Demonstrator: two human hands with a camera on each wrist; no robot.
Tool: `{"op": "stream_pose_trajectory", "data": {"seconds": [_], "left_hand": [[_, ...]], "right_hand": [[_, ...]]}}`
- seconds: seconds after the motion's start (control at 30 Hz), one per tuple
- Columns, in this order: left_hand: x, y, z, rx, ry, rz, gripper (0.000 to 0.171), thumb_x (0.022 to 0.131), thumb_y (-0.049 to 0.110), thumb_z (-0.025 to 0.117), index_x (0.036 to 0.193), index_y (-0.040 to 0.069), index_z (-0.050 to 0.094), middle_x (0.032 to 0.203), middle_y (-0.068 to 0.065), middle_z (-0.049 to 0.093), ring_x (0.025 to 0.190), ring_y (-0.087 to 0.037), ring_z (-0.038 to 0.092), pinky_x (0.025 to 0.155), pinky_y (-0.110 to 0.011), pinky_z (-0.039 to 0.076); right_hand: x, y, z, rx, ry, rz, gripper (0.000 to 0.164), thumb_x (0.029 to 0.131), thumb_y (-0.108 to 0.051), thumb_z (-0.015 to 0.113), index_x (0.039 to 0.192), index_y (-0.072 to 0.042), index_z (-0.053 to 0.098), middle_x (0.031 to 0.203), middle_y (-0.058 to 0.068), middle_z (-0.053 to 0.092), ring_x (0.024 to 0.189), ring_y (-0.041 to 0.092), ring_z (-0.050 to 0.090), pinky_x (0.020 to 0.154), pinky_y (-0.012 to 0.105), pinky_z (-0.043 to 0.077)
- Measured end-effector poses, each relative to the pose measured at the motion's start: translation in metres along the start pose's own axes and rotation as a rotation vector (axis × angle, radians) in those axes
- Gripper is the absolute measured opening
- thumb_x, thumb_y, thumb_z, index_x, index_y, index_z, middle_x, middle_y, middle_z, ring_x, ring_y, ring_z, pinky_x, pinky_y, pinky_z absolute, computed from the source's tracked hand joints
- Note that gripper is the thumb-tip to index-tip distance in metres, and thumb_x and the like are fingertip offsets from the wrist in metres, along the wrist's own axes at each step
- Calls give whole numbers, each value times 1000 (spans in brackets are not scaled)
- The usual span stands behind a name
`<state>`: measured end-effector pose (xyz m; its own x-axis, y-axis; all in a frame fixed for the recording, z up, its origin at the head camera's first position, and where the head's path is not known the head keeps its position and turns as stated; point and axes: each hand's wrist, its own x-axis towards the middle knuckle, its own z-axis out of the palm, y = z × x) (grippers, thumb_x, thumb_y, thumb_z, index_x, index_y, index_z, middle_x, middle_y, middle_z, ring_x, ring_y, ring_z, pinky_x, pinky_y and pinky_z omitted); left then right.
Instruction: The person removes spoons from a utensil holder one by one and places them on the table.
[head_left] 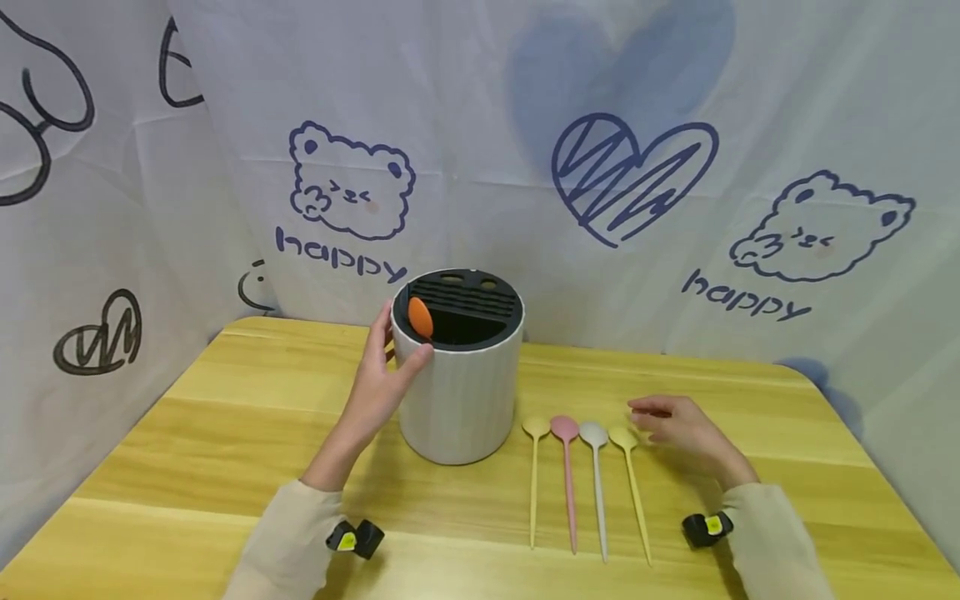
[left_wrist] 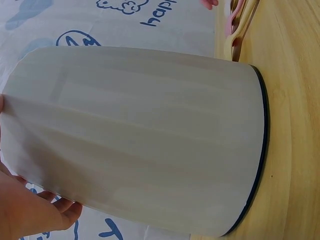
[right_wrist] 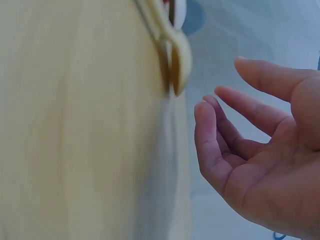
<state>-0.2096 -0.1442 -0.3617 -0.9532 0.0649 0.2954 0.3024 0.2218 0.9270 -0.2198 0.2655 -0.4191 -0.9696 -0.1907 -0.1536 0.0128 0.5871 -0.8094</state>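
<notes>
A white round utensil holder (head_left: pixel 459 408) with a black slotted top (head_left: pixel 467 292) stands upright on the table. An orange spoon (head_left: pixel 421 318) stands in its left side, only the head showing. My left hand (head_left: pixel 378 379) grips the holder near its upper left rim, thumb in front and fingers round the side; the left wrist view shows fingers (left_wrist: pixel 65 210) against its wall. Right of the holder lie a yellow spoon (head_left: pixel 535 467), a pink spoon (head_left: pixel 567 475), a grey spoon (head_left: pixel 597 475) and another yellow spoon (head_left: pixel 632 475). Beside the last one, my right hand (head_left: pixel 686 429) hovers, loosely bent and holding nothing.
The wooden table (head_left: pixel 225 467) has its back edge close to a printed white cloth (head_left: pixel 480 225). More cloth (head_left: pixel 172 208) hangs along the left side. Each wrist carries a small black camera, one on the left (head_left: pixel 356 539) and one on the right (head_left: pixel 707 529).
</notes>
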Motion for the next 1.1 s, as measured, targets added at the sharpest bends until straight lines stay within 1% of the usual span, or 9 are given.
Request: {"op": "stream_pose_trajectory", "data": {"seconds": [0.2, 0.3, 0.43, 0.53, 0.6, 0.7, 0.83, 0.93, 1.1], "left_hand": [[1, -3, 2, -6, 15, 30, 79, 93, 34, 57, 155, 14, 13, 159, -7, 16, 142, -30, 21, 113, -53, 21], [1, -4, 3, -10, 8, 37, 78, 93, 33, 57, 156, 14, 13, 159, -7, 16, 142, -30, 21, 113, -54, 21], [0, -3, 4, -10, 6, 30, 79, 93, 33, 57, 156, 14, 13, 159, -7, 16, 142, -30, 21, 113, -54, 21], [0, -3, 3, 0, 12, 33, 78, 93, 33, 57, 155, 14, 13, 159, -7, 17, 142, -30, 21, 112, -54, 21], [0, -3, 3, 6, 11, 36, 78, 93, 34, 56, 155, 14, 13, 159, -7, 16, 142, -30, 21, 112, -54, 21], [1, -2, 3, 4, 6, 35, 79, 93, 35, 56, 156, 14, 13, 159, -6, 15, 142, -30, 20, 113, -54, 21], [2, -1, 4, 5, 5, 28, 79, 93, 35, 56, 156, 15, 12, 159, -6, 15, 142, -29, 21, 113, -53, 21], [2, 0, 4, 11, 8, 21, 79, 93, 35, 57, 156, 14, 13, 159, -7, 15, 142, -29, 21, 113, -52, 22], [0, 0, 1, 13, 7, 19, 79, 93, 36, 56, 156, 15, 13, 159, -7, 15, 142, -30, 21, 113, -53, 21]], "right_hand": [[-8, -16, 4, 34, 14, -53, 49, 99, -21, 56, 135, 12, 47, 131, 29, 52, 111, 37, 57, 84, 39, 54], [-13, -27, 9, 48, 38, -76, 50, 99, -21, 55, 136, 12, 46, 133, 29, 50, 113, 39, 56, 84, 40, 54], [-24, -41, 18, 84, 51, -101, 48, 99, -20, 55, 135, 11, 47, 132, 29, 52, 112, 38, 57, 83, 40, 54], [-32, -53, 24, 107, 43, -110, 48, 99, -22, 56, 135, 9, 49, 131, 26, 54, 111, 35, 58, 83, 39, 54], [-36, -59, 26, 99, 43, -120, 50, 98, -25, 57, 135, 8, 50, 130, 24, 55, 111, 32, 58, 83, 39, 54], [-43, -70, 25, 85, 59, -139, 50, 98, -27, 57, 135, 5, 51, 128, 21, 58, 110, 32, 58, 83, 39, 54], [-51, -82, 24, 80, 85, -163, 48, 97, -26, 58, 135, 3, 53, 124, 19, 60, 108, 34, 58, 81, 34, 54], [-53, -87, 27, 75, 82, -180, 46, 97, -24, 59, 134, 2, 53, 123, 19, 60, 107, 33, 59, 79, 29, 54], [-52, -100, 33, 12, 94, -242, 43, 97, -23, 59, 135, -2, 54, 128, 15, 58, 109, 28, 57, 83, 35, 54]]}}
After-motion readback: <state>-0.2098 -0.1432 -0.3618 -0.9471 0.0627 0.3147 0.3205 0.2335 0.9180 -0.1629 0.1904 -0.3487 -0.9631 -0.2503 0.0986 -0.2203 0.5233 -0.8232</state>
